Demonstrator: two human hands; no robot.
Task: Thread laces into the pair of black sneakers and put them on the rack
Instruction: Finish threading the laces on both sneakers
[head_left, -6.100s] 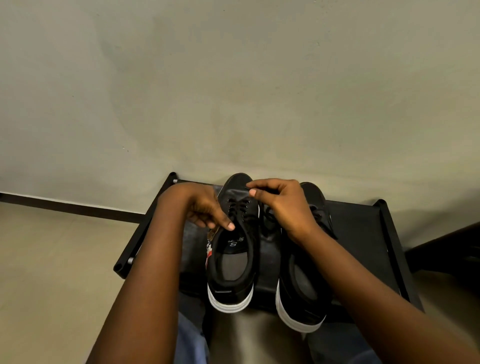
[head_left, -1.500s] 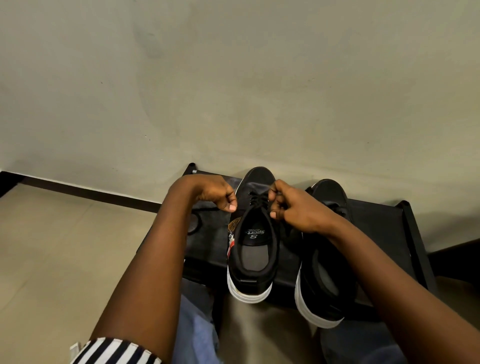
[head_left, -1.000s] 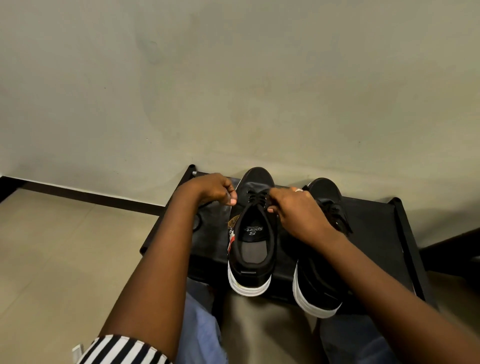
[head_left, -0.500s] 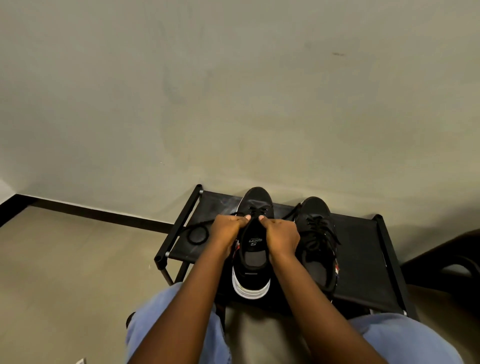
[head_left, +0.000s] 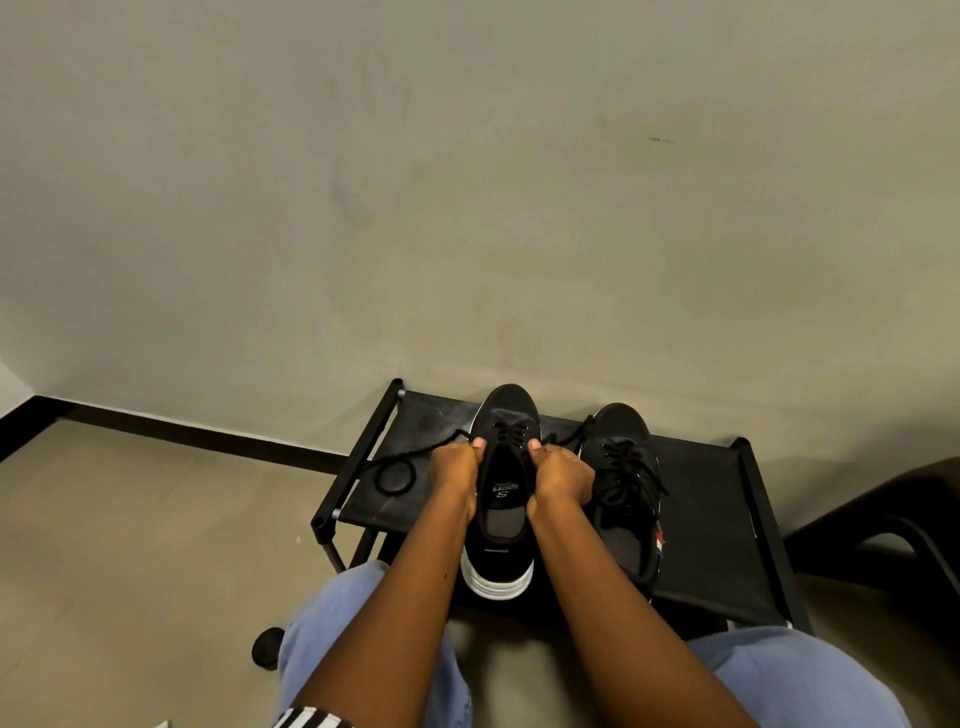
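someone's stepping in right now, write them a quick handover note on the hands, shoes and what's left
Left hand: pinching the lace end on the left side of the near sneaker; the slack trails off in a loop on the rack.
Right hand: gripping the lace end on that shoe's right side.
Both sneakers stand on the rack's top shelf, toes to the wall.
Done: the right sneaker looks laced, its lace lying loose on top. The near sneaker has lace crossed through its front eyelets.
Left: probably finish or tie off the near sneaker's lace, tidy the loose ends, and square the pair on the rack.
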